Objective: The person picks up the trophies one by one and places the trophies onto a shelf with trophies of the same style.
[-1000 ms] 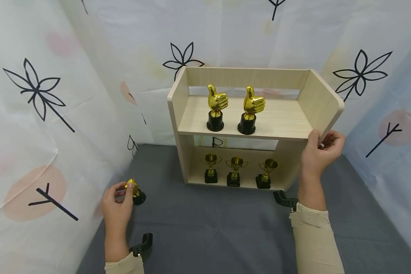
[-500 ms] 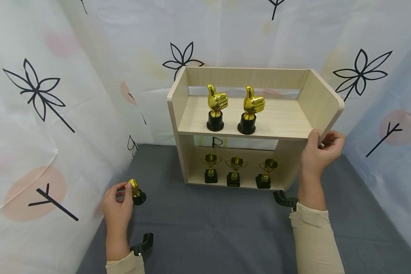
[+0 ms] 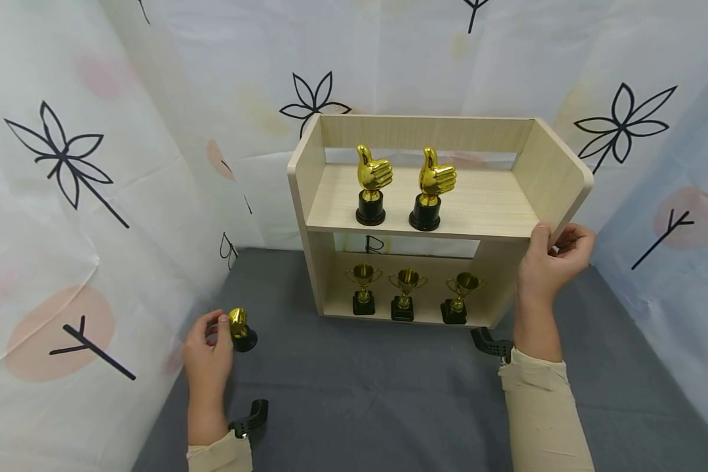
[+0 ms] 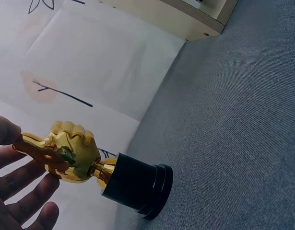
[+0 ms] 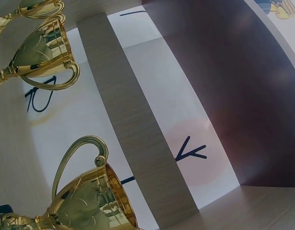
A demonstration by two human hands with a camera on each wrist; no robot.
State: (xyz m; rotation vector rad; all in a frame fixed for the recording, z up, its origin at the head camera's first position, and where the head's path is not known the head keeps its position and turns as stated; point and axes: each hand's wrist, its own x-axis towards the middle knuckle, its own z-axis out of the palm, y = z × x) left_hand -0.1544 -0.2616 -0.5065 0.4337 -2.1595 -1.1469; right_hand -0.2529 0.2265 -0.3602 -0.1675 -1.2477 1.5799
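At the left of the head view my left hand (image 3: 208, 347) pinches a gold thumbs-up trophy (image 4: 75, 153) by its raised thumb, between thumb and fingers. Its round black base (image 4: 140, 186) is at the grey cloth; whether it touches, I cannot tell. My right hand (image 3: 547, 265) grips the front edge of the wooden shelf (image 3: 557, 177) on its right side, level with the upper board. Two like thumbs-up trophies, a left one (image 3: 370, 187) and a right one (image 3: 429, 190), stand upright on that board. The right hand is out of sight in the right wrist view.
Three gold cup trophies stand in the lower compartment: a left cup (image 3: 363, 288), a middle cup (image 3: 404, 295) and a right cup (image 3: 460, 298). Grey cloth (image 3: 354, 393) covers the table. Patterned white curtains (image 3: 153, 131) hang behind and on both sides.
My left hand has shifted slightly right with the thumbs-up trophy, and more of the gold part shows beside the fingers. My right hand and the shelf stay put.
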